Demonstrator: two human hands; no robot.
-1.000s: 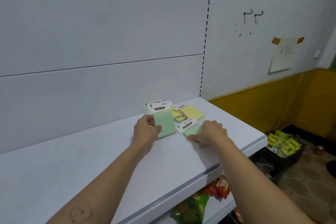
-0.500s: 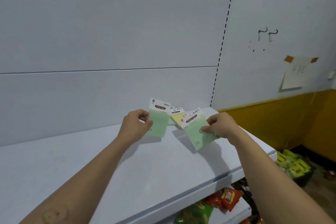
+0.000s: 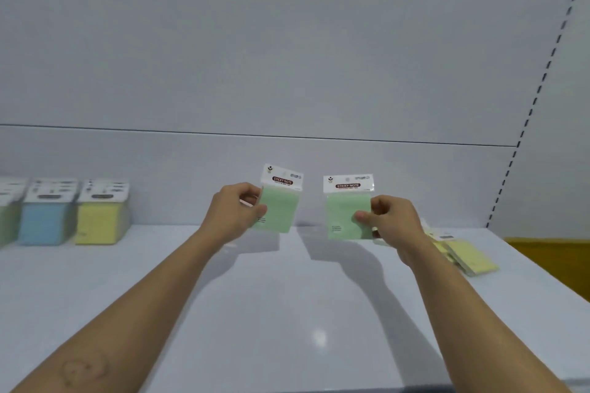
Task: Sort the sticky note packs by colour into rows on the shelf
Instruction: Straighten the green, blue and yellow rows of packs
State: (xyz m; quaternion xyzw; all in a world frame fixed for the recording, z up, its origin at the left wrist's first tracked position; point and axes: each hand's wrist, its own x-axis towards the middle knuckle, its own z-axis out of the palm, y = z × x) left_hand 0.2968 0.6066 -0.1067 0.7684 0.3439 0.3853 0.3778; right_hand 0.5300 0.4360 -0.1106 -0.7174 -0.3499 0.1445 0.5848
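Head view: the left hand point(image 3: 234, 214) pinches a green sticky note pack point(image 3: 281, 207) by its side edge. The right hand point(image 3: 391, 222) pinches a second green pack point(image 3: 344, 215), and both packs are held above the shelf point(image 3: 287, 313). They should probably be carried upright to what looks like the green row point(image 3: 7, 222), far left of the fingers, beyond the yellow row point(image 3: 100, 217). The packs are flat squares in glossy film with white card headers.

A green row point(image 3: 5, 222) is cut by the left edge; the right hand point(image 3: 388, 220) hides part of the loose yellow packs point(image 3: 469, 257); the row labels point(image 3: 48, 196) are blurred.
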